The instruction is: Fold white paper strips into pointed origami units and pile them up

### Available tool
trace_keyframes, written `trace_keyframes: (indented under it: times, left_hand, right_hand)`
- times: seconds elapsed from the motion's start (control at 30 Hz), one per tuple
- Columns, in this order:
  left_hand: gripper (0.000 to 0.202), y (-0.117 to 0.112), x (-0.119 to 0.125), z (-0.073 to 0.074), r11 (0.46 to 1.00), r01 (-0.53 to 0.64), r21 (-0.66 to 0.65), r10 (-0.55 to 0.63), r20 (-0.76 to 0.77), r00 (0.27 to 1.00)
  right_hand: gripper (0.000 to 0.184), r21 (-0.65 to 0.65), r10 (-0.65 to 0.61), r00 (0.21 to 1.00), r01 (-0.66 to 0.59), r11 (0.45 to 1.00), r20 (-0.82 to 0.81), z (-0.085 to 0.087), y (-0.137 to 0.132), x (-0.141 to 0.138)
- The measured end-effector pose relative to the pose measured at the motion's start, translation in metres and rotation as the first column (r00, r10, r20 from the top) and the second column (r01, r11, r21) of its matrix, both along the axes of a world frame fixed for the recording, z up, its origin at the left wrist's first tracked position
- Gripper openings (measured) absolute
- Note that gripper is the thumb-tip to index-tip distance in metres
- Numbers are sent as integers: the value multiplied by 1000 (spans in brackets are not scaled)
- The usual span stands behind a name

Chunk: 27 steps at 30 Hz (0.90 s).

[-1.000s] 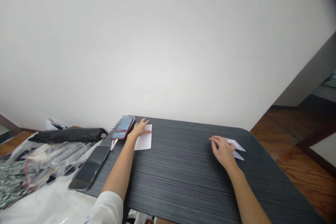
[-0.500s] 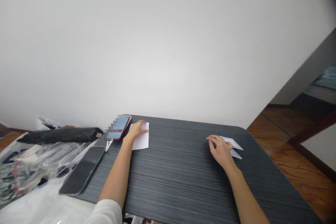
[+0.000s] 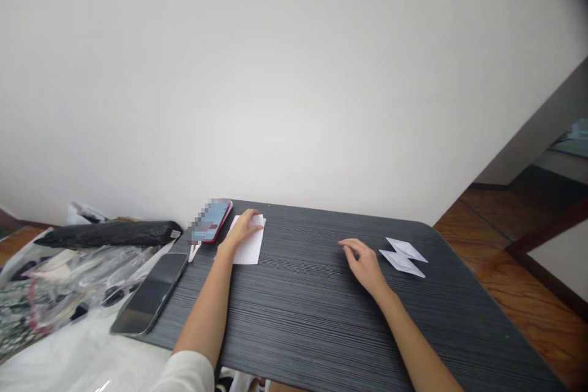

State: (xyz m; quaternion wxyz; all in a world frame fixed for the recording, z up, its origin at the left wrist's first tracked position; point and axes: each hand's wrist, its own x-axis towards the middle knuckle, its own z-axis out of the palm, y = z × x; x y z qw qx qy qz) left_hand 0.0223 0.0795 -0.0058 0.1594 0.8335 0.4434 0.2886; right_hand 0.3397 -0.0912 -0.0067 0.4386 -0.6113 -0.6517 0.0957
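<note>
Left forearm (image 3: 209, 306): reached forward from the lower edge, tilted slightly to the right; the upper part is covered by a white sleeve (image 3: 187, 372).
Left hand (image 3: 241, 229): laid palm down over the white paper, with the thumb spread to the right across it and the fingers pointed toward the wall (image 3: 294, 86). Whether the paper is pinched or only pressed cannot be told.
White paper (image 3: 249, 253): set flat on the dark table (image 3: 312, 312), partly covered by the left hand; slightly offset edges are seen at its far right corner.
Right forearm (image 3: 408, 337): angled inward from the lower right.
Right hand (image 3: 365, 266): held over the middle-right of the table, the wrist bent little; the fingers are released and loosely curled, a gap being seen beside the thumb.
Folded papers (image 3: 404, 262): placed near the right hand, on its right, apart from it.
Red-edged phone (image 3: 215, 225): located just beside the left hand.
</note>
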Motion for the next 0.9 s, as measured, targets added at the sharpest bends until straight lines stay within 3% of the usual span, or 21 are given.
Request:
trace_keyframes:
  times: [0.07, 0.17, 0.27, 0.37, 0.53, 0.67, 0.77, 0.9]
  left_hand:
    - [34, -2, 2, 0, 1000, 19, -7, -18, 70, 997]
    - [32, -5, 5, -1, 999, 40, -21, -36, 144, 989]
    - [32, -8, 8, -2, 998, 57, -41, -48, 197, 979]
    - [31, -12, 9, -3, 997, 65, -50, -50, 267, 962]
    - [27, -15, 13, -4, 997, 79, -25, -66, 341, 938]
    - [13, -18, 19, 0, 998, -50, 31, 40, 270, 962]
    - [18, -21, 23, 6, 993, -119, -9, 118, 192, 974]
    - [25, -23, 21, 11, 991, -94, -93, 109, 179, 978]
  right_hand:
    - [24, -16, 133, 984, -136, 991, -121, 0, 9, -34]
    - [25, -63, 233, 909, -270, 961, -345, -7, 33, -92]
    - [28, -101, 164, 795, -271, 957, -584, -15, 66, -141]
    - [25, -88, 115, 714, -241, 967, -691, -18, 98, -169]
    - [16, -34, 133, 661, -233, 972, -738, -20, 122, -179]
    - [17, -15, 146, 613, -250, 968, -776, -23, 125, -178]
    - [18, -22, 136, 587, -254, 967, -798, -23, 126, -178]
    - [18, -42, 114, 563, -257, 966, -819, -22, 127, -179]
